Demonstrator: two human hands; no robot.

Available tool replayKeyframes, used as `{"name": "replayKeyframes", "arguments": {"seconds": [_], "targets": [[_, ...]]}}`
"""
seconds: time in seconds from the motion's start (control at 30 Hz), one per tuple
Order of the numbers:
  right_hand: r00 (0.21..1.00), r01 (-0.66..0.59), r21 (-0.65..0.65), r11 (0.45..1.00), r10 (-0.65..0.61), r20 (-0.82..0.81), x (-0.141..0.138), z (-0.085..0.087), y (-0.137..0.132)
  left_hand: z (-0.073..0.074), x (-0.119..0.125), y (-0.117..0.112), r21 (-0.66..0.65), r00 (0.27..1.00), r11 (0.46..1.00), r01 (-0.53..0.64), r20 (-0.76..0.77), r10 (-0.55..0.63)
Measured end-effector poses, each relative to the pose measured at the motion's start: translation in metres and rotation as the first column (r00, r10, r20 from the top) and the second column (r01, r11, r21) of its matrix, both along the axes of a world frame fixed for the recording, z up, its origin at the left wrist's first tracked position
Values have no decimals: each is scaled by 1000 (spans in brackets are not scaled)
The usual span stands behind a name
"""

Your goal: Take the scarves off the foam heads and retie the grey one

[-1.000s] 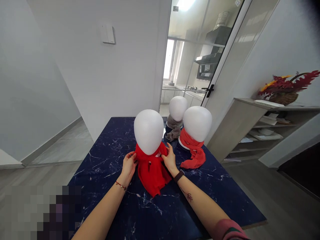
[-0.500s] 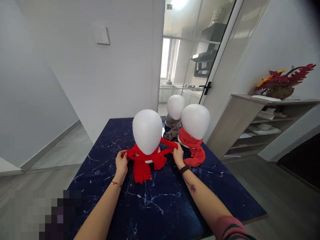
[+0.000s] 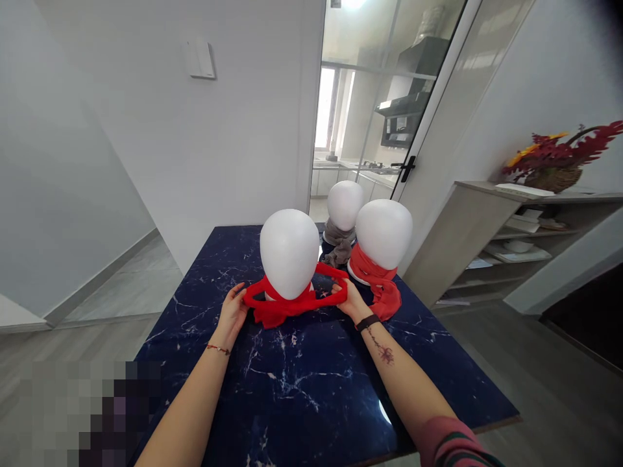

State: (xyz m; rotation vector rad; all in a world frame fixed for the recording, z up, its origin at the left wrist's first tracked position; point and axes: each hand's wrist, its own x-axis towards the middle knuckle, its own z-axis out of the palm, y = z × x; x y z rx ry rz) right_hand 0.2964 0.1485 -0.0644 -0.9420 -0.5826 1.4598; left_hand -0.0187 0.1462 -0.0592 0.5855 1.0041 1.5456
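A white mannequin head (image 3: 289,254) stands upright on the dark blue table, with a bright red scarf (image 3: 282,313) around its neck. My left hand (image 3: 232,314) grips the scarf at the left of the neck, its fingers partly hidden by the cloth. On the other side, my right hand (image 3: 351,302) holds a loop of the same scarf stretched out from the neck, fingertips showing inside the loop. Just right of that hand is a second mannequin head (image 3: 384,233) wearing a coral-red scarf (image 3: 384,295). Farther back, a third head (image 3: 345,205) wears a grey-brown scarf (image 3: 339,241).
The table (image 3: 287,402) has a marble-like top with white veins. A glass door (image 3: 363,97) with a black handle lies behind it. To the right stands a shelf unit (image 3: 487,214) bearing papers and a flower basket (image 3: 552,179).
The hanging front end of the red scarf has been drawn up, and the cloth now runs across the front between my hands. The right-hand loop has opened wider.
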Motion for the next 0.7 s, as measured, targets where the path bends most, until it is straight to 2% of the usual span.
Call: {"name": "replayKeyframes", "arguments": {"seconds": [0.1, 0.2, 0.3, 0.37, 0.47, 0.6, 0.67, 0.7], "targets": [[1000, 3, 32, 999, -3, 4, 20, 6, -1, 5, -16, 3, 15, 1000, 1000, -18, -15, 18], [994, 59, 100, 993, -67, 86, 25, 8, -2, 8, -23, 2, 67, 994, 997, -33, -100, 39], [949, 123, 174, 977, -167, 268, 16, 4, -3, 6, -22, 2, 122, 958, 992, -44, -275, 77], [889, 170, 227, 959, -249, 384, 9, 0, -5, 2, -20, 1, 154, 897, 986, -61, -426, 122], [740, 251, 335, 908, -404, 537, 6, -3, -8, -2, -22, 0, 209, 749, 970, -126, -622, 231], [506, 319, 459, 829, -558, 657, 8, 1, -12, -1, -24, -6, 282, 567, 939, -196, -749, 343], [359, 245, 561, 790, -612, 705, 1, 1, -14, 0, -18, -10, 351, 440, 926, -137, -816, 374], [283, 165, 615, 771, -634, 719, -6, 0, -16, 1, -12, -13, 393, 361, 917, -63, -848, 388]]}}
